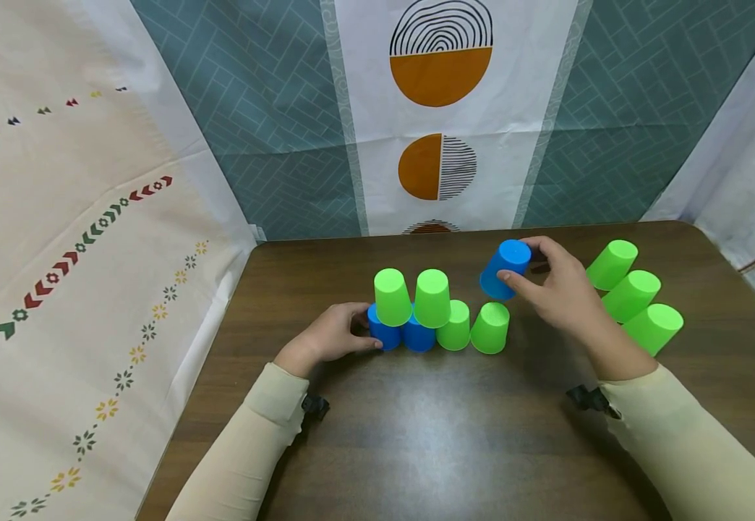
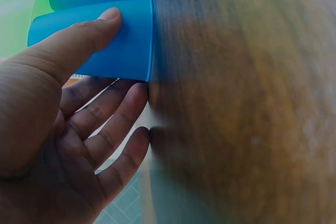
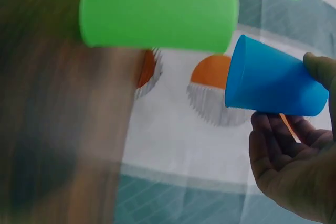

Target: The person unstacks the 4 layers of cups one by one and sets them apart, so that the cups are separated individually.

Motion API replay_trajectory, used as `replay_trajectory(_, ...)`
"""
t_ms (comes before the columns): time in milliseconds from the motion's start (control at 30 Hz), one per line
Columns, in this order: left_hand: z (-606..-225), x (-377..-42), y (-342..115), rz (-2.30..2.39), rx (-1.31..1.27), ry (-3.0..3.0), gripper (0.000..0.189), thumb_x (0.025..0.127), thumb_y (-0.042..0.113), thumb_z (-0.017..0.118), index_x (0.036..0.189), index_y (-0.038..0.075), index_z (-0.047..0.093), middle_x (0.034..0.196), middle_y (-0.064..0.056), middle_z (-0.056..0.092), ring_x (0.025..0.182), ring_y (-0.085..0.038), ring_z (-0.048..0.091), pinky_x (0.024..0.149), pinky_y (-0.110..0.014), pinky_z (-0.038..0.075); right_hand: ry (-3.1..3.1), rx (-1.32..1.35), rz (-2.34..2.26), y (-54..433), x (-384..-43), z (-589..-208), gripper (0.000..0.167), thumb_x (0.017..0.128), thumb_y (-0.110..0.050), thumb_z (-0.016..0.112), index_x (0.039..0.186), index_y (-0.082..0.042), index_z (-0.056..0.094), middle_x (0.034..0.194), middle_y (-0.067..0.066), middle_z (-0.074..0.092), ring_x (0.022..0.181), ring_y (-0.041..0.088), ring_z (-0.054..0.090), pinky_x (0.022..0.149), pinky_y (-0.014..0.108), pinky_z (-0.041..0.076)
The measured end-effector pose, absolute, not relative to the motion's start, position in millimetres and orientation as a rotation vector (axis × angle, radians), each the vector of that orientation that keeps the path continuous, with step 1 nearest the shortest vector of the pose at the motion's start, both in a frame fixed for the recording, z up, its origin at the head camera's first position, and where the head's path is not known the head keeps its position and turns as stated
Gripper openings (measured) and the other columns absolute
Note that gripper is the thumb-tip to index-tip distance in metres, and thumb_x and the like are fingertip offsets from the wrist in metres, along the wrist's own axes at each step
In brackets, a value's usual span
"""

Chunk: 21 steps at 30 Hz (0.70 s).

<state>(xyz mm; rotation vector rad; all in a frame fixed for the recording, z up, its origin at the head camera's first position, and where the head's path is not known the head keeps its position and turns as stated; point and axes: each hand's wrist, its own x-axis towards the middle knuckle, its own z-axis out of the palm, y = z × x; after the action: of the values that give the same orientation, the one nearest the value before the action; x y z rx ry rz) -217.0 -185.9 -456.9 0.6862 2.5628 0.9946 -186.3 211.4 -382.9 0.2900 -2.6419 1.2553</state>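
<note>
Head view: dark brown wooden table [image 1: 429, 449], grain faint, pale glare at the near middle. Behind it, teal brick-patterned cloth [image 1: 273, 108] with a white panel [image 1: 364, 87] of orange-and-black circles; cream cloth [image 1: 45, 275] with coloured motifs at left. Upturned cup row: end blue cup [image 1: 385, 335], second blue cup [image 1: 419, 337], two green cups [image 1: 490, 329]; upper green cups [image 1: 393, 297] atop its left part. Left hand [image 1: 335, 333] at the end blue cup; right hand [image 1: 562, 289] pinches a raised blue cup [image 1: 502, 273]. Far right, three green cups [image 1: 631, 297].

Left wrist view: thumb and fingers on opposite sides of the end blue cup, rim on streaked wood.

Right wrist view: raised blue cup tilted between thumb and fingers, off the blurred tabletop.
</note>
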Motion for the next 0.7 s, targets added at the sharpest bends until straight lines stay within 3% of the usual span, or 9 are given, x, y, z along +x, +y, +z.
replay_trajectory(267, -459, -216, -186, 0.988, 0.679, 2.577, 0.047, 0.089, 0.027, 0.088, 0.13, 0.018, 0.067, 0.113, 0.006, 0.071, 0.106, -0.014, 0.067, 0.097, -0.041, 0.056, -2.633, 0.16, 1.272, 232, -204, -401, 0.064, 0.101, -0.036, 0.072, 0.146, 0.003, 0.047, 0.134, 0.027, 0.057, 0.118, 0.048, 0.059, 0.095, 0.063, 0.048)
replay_trajectory(700, -458, -217, -186, 0.971, 0.674, 2.585, 0.048, 0.088, 0.029, 0.088, 0.131, 0.018, 0.067, 0.114, 0.005, 0.071, 0.106, -0.016, 0.067, 0.097, -0.041, 0.056, -2.788, -0.001, 1.146, 256, -224, -421, 0.072, 0.103, -0.044, 0.065, 0.145, 0.01, 0.042, 0.129, 0.032, 0.055, 0.114, 0.048, 0.054, 0.094, 0.065, 0.046)
